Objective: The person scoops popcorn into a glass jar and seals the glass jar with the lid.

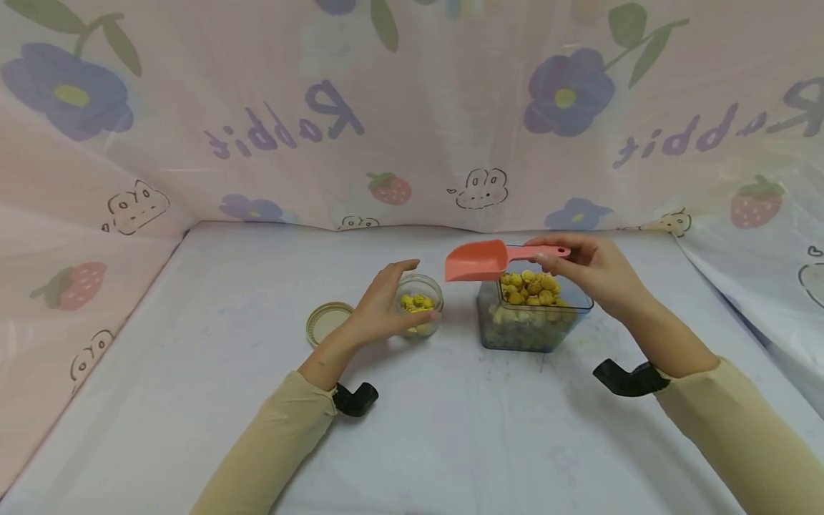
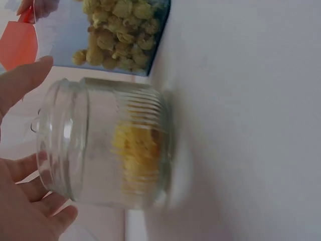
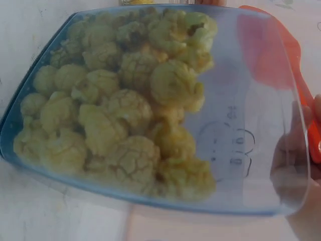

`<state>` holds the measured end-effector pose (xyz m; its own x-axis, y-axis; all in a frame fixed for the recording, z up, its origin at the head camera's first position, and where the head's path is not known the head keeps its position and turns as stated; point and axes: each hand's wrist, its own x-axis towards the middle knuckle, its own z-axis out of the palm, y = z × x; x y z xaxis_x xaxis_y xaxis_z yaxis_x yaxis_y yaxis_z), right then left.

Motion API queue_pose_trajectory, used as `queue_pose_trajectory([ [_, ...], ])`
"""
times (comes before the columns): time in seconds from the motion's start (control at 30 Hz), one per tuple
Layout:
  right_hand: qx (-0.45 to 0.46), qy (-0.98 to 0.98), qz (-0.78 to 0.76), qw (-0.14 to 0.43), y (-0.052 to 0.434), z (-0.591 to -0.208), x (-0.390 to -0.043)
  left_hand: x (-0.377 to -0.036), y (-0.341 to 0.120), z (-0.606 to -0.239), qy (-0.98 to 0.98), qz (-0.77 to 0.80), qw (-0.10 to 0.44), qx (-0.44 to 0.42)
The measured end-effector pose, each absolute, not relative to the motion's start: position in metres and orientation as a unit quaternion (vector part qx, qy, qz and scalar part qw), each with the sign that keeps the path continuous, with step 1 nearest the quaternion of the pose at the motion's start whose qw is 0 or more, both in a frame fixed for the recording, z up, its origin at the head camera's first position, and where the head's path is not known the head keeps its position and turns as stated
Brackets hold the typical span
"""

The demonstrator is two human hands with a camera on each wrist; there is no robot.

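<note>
Head view: right hand (image 1: pixel 595 268), thumb and fingers pinching handle of red scoop (image 1: pixel 476 262), level above popcorn (image 1: pixel 531 290) in clear tub (image 1: pixel 518 332). Left hand (image 1: pixel 380 307), fingers spread about glass jar (image 1: pixel 438 295) on desk (image 1: pixel 450 429); lid (image 1: pixel 324 322) partly covered.

Left wrist view: left hand's contact with jar unclear; yellow pieces (image 2: pixel 138 150) blurred by ribbed glass.

Right wrist view: scoop, right hand partly behind hazy tub wall.

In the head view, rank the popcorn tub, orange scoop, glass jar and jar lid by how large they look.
1. Popcorn tub
2. Orange scoop, held up, so perhaps nearer the camera
Then glass jar and jar lid, too alike in width to rank; the left hand partly covers the lid.
</note>
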<state>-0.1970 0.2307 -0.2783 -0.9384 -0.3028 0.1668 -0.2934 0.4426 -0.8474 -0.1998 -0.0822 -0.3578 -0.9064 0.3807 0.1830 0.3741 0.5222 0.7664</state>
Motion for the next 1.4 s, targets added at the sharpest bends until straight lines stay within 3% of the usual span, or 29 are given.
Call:
queue_pose_trajectory([
  [0.37, -0.171, 0.821, -0.544, -0.018, 0.250, -0.280, -0.193, -0.201, -0.064, -0.344, 0.865, 0.452, -0.015, 0.216],
  [0.7, -0.163, 0.826, -0.537, -0.050, 0.265, -0.279, -0.187, -0.203, -0.049, -0.337, 0.868, 0.445, 0.002, 0.219],
  [1.4, -0.160, 0.817, -0.552, -0.046, 0.294, -0.275, -0.178, -0.206, -0.020, -0.330, 0.859, 0.428, 0.057, 0.276],
])
